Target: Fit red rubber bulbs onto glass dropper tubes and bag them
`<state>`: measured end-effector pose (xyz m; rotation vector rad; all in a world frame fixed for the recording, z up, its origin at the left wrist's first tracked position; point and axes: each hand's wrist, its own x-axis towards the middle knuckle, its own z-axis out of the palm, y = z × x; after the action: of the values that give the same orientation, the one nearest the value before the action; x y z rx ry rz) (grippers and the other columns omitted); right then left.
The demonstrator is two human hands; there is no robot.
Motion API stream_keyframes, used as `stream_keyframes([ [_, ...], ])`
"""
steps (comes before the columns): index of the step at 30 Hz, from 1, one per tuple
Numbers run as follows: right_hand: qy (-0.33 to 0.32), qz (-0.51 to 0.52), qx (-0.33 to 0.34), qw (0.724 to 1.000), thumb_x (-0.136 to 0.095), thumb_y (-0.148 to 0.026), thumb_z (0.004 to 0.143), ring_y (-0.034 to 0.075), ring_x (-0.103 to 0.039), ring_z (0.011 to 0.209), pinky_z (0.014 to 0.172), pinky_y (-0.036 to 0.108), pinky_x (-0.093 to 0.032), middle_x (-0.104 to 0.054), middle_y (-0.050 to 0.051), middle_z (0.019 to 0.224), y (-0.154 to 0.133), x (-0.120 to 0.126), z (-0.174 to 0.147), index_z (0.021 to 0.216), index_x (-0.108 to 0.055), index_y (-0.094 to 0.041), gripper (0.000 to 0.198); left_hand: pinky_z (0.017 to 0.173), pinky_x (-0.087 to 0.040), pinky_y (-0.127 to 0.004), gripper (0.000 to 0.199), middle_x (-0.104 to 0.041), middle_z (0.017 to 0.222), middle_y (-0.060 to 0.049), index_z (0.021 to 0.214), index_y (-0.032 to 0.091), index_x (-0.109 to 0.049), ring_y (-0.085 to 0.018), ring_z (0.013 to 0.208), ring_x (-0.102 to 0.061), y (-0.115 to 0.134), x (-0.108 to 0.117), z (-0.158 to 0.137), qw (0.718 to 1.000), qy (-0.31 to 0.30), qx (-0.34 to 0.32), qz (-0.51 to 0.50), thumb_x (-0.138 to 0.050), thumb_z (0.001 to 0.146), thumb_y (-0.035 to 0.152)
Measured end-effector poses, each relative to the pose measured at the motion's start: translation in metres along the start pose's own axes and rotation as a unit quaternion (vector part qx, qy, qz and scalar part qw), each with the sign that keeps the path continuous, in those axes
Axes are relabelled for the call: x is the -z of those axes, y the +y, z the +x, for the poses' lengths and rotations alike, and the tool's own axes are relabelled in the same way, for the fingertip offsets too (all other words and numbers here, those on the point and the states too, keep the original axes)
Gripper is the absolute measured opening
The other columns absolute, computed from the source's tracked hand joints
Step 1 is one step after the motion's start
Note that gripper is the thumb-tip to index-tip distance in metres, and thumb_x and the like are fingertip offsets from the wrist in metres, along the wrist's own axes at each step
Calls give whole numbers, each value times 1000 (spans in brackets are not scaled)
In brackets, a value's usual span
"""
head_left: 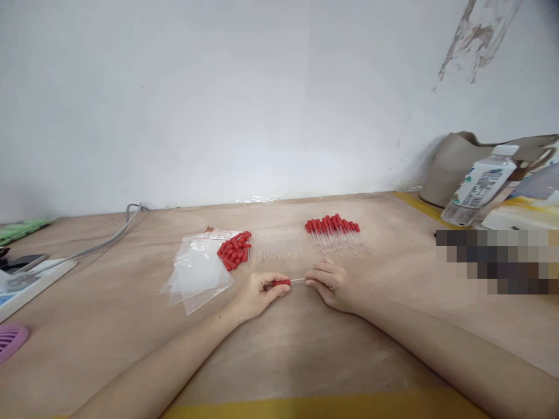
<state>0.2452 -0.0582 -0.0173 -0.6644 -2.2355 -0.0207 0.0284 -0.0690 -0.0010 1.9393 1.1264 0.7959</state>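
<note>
My left hand [261,292] pinches a red rubber bulb [282,283] between thumb and fingers. From the bulb's right end a thin clear glass tube [297,281] runs level to my right hand [328,284], whose fingers are closed on it. Behind my left hand lies a heap of loose red bulbs [234,250]. To the right of the heap is a row of bare clear tubes [277,244], side by side. Behind my right hand, several droppers with red bulbs fitted [332,224] lie in a row, thin tips toward me.
Clear zip bags [198,270] overlap left of the heap. Farther left are a grey cable [109,238], a white power strip [39,288] and a pink slotted object [12,342]. At right stand a plastic bottle [480,183] and a beige bag [449,166]. A white wall [244,105] closes the back.
</note>
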Motion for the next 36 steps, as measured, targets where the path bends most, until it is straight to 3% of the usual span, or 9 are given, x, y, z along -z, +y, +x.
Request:
stream_keyframes([
  [11, -29, -9, -13, 999, -35, -20, 89, 12, -45, 59, 60, 27, -35, -58, 3, 63, -7, -5, 5, 75, -58, -15, 27, 61, -49, -22, 22, -68, 77, -3, 90, 15, -67, -14, 67, -62, -2, 1, -1, 999, -4, -30, 38, -57, 77, 31],
  [17, -76, -9, -52, 996, -35, -24, 89, 14, -48, 62, 61, 26, -37, -59, 4, 65, -9, -3, 7, 73, -57, -16, 29, 64, -49, -23, 20, -69, 84, -2, 91, 18, -67, -14, 71, -63, -3, 2, -1, 993, 9, -76, 84, -56, 79, 29],
  [21, -118, -33, -71, 990, -37, -24, 89, 14, -52, 68, 66, 27, -38, -61, 4, 72, -15, 3, 9, 79, -59, -17, 25, 67, -49, -25, 20, -68, 85, -4, 92, 18, -66, -15, 73, -62, -2, 4, -2, 981, 49, -126, 143, -54, 81, 29],
  [25, -139, -52, -124, 981, -41, -21, 85, 15, -56, 70, 70, 29, -39, -64, 4, 75, -16, 13, 10, 83, -61, -19, 21, 73, -48, -30, 30, -64, 95, -6, 108, 17, -57, -17, 79, -59, -3, 7, -1, 965, 101, -145, 193, -56, 79, 25],
  [28, -103, -20, -230, 968, -45, -22, 81, 14, -57, 63, 60, 25, -40, -66, 2, 72, -1, 22, 14, 80, -63, -19, 18, 77, -46, -33, 34, -61, 100, -7, 114, 19, -52, -18, 87, -56, -2, 8, 0, 964, 88, -150, 199, -53, 80, 22],
  [31, -46, -24, -334, 941, -48, -23, 77, 13, -56, 59, 53, 22, -37, -66, 2, 68, 27, 29, 19, 73, -63, -19, 16, 74, -46, -32, 26, -60, 96, -7, 106, 18, -57, -18, 84, -56, -1, 9, -1, 965, 68, -142, 209, -51, 81, 22],
  [36, 82, -64, -417, 903, -47, -29, 77, 15, -58, 65, 59, 24, -37, -66, 3, 72, 61, 28, 30, 71, -61, -18, 19, 73, -45, -29, 17, -58, 92, -6, 93, 17, -61, -16, 82, -55, 0, 10, 0, 966, 46, -143, 212, -49, 82, 19],
])
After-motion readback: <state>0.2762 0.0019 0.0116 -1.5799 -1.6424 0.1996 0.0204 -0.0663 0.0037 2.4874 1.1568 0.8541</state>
